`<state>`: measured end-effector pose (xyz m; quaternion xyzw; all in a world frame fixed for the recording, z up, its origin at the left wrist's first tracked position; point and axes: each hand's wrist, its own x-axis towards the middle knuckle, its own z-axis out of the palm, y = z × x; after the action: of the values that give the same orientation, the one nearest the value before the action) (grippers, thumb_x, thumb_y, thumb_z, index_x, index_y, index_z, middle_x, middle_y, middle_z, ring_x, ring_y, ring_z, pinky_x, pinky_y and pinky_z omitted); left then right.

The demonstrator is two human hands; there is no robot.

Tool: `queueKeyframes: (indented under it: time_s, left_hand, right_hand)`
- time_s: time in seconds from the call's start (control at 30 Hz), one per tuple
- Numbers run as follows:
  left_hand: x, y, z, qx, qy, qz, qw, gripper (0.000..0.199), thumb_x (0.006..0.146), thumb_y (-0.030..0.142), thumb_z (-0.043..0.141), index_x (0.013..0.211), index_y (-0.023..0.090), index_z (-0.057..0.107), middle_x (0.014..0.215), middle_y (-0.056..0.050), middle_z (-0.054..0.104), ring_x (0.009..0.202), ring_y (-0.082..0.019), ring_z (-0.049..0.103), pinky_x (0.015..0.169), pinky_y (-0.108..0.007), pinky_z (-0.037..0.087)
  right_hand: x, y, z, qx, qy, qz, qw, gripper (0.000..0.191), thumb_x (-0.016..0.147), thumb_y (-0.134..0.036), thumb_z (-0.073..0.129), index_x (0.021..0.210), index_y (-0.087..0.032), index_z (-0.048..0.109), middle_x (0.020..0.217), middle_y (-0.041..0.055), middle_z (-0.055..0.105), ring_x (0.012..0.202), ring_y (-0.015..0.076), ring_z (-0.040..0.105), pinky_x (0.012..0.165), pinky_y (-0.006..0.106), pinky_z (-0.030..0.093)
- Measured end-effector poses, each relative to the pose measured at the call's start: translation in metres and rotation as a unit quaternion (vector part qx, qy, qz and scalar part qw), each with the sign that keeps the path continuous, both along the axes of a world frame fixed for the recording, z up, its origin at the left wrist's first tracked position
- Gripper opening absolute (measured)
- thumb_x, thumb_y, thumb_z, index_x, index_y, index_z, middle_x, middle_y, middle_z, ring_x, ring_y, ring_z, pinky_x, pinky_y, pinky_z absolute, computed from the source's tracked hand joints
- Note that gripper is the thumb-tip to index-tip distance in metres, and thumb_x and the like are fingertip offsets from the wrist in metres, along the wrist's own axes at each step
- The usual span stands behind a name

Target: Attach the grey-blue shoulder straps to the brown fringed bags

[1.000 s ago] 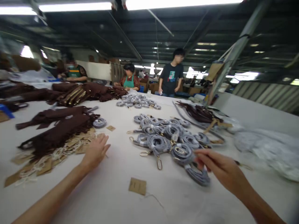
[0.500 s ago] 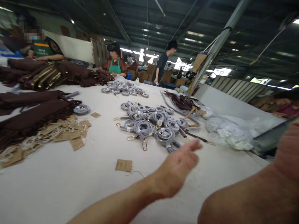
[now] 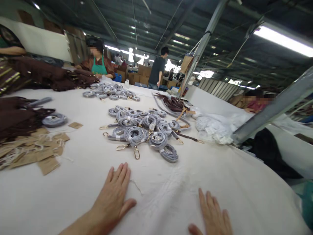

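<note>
My left hand (image 3: 112,195) lies flat on the white table (image 3: 156,209), fingers stretched forward and thumb out to the side. A thin white string (image 3: 137,186) shows beside its fingers; whatever it is tied to is hidden. Open as well, my right hand (image 3: 214,213) is low in the view over the table, fingers spread and holding nothing. Beyond both hands is a heap of coiled grey wrapped straps (image 3: 135,135) with gold-coloured clasps (image 3: 137,153). Brown paper tags (image 3: 49,164) with white strings are piled to the left.
Dark brown fabric pieces (image 3: 22,117) and a single coiled strap (image 3: 54,120) lie at left. Crumpled clear plastic bags (image 3: 212,127) sit by a slanted metal post (image 3: 274,106). Co-workers stand or sit beyond the table, one in a green apron (image 3: 99,67).
My right hand has come down from the right edge to the table. The left hand has moved left and flattened, where a loose tag lay before. The view has turned right.
</note>
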<state>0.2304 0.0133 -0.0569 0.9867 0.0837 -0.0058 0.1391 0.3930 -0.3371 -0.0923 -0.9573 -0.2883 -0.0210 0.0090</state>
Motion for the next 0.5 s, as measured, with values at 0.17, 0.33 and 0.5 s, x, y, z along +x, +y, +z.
queueKeyframes:
  time_s: [0.17,0.33,0.5]
  left_hand:
    - [0.005,0.012,0.02,-0.063,-0.031,0.027,0.997,0.065,0.094,0.029,0.038,0.152,0.009,0.017,0.158,-0.015,0.013,0.147,-0.025,0.013,0.119,-0.05,0.019]
    - [-0.035,0.043,0.022,-0.061,-0.064,0.082,0.993,0.049,0.087,0.015,0.045,0.136,0.018,0.051,0.15,-0.012,0.04,0.139,-0.027,0.035,0.116,-0.045,0.031]
    - [-0.047,0.041,0.03,-0.039,-0.058,0.104,0.992,0.032,0.088,0.02,0.052,0.119,0.021,0.062,0.143,-0.011,0.048,0.134,-0.028,0.04,0.113,-0.046,0.034]
  right_hand:
    - [0.035,0.098,0.036,-0.044,0.035,0.05,0.997,0.089,0.084,-0.065,0.047,0.151,-0.012,0.021,0.157,0.0236,0.019,0.144,0.039,0.014,0.114,0.063,0.019]
    - [0.066,0.113,0.078,-0.041,-0.018,0.117,0.992,0.086,0.069,-0.062,0.067,0.142,-0.02,0.045,0.144,0.0258,0.045,0.133,0.0472,0.039,0.101,0.069,0.035]
    - [0.025,0.165,0.106,0.06,-0.015,0.267,0.962,0.032,0.095,-0.032,0.038,0.103,-0.026,0.068,0.108,0.008,0.072,0.094,0.0235,0.069,0.08,0.036,0.055]
